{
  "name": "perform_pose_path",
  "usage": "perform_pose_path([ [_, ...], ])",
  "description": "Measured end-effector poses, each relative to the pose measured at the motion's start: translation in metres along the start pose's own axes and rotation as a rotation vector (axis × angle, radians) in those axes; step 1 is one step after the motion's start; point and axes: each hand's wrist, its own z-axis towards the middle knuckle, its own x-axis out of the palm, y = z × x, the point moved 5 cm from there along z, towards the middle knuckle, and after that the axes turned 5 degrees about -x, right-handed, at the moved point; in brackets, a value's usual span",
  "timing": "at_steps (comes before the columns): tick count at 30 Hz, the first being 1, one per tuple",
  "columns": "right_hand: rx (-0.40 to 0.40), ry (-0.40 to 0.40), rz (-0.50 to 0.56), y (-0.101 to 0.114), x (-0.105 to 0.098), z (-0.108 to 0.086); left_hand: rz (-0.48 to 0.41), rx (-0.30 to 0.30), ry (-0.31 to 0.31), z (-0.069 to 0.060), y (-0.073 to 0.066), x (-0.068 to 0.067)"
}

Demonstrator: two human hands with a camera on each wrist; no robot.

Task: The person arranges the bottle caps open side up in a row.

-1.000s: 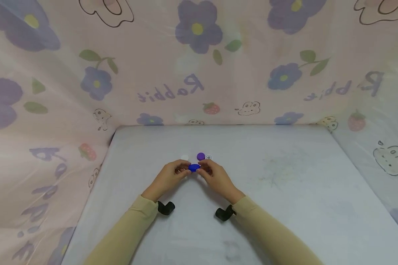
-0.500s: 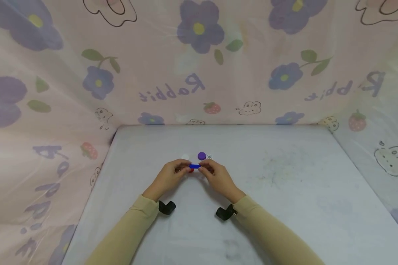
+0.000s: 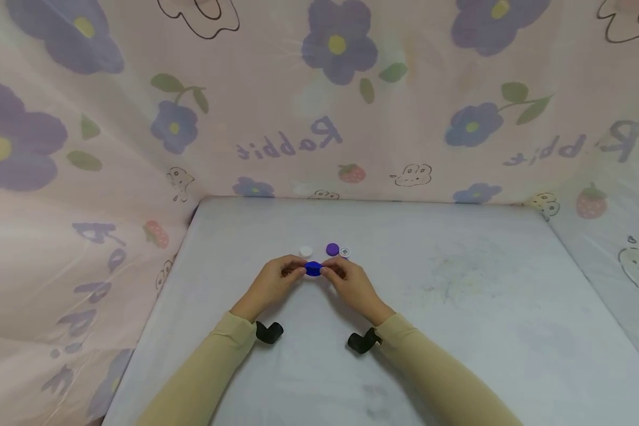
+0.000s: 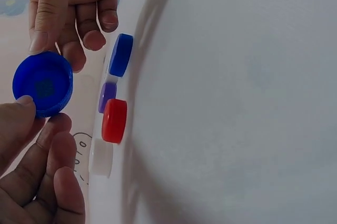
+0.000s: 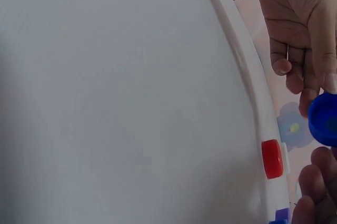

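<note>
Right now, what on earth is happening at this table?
A person's left hand and right hand are pinching a blue cap from opposite sides, holding it up off the white table. On the table lie a red cap, a white cap, a purple cap and a second blue one.

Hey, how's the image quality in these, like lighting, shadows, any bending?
Head view: fairly even light, soft shadows on the table, the held cap small and short on detail; left wrist view: dimmer, the table's edge bowed, the mark inside the held cap too faint to read; right wrist view: also dim, the table's edge curved, the held cap cut by the frame.
</note>
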Motion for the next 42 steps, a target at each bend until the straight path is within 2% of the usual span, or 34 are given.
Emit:
perform_pose_path([
  [11,0.023,0.035,-0.008,-0.003,0.005,0.000,-0.006,0.010,0.013,-0.001,0.002,-0.001],
  [16,0.020,0.032,-0.007,-0.003,0.005,0.000,-0.019,-0.005,0.026,-0.001,0.002,0.000],
  [22,-0.007,0.050,0.000,-0.001,0.005,0.000,-0.020,-0.003,0.031,-0.001,0.002,0.000],
  [34,-0.049,0.113,-0.056,0.006,0.007,0.000,-0.011,-0.008,0.039,-0.001,0.002,-0.001],
  [42,-0.013,0.123,-0.036,0.006,0.015,0.001,-0.004,-0.009,0.088,-0.004,0.006,-0.005],
])
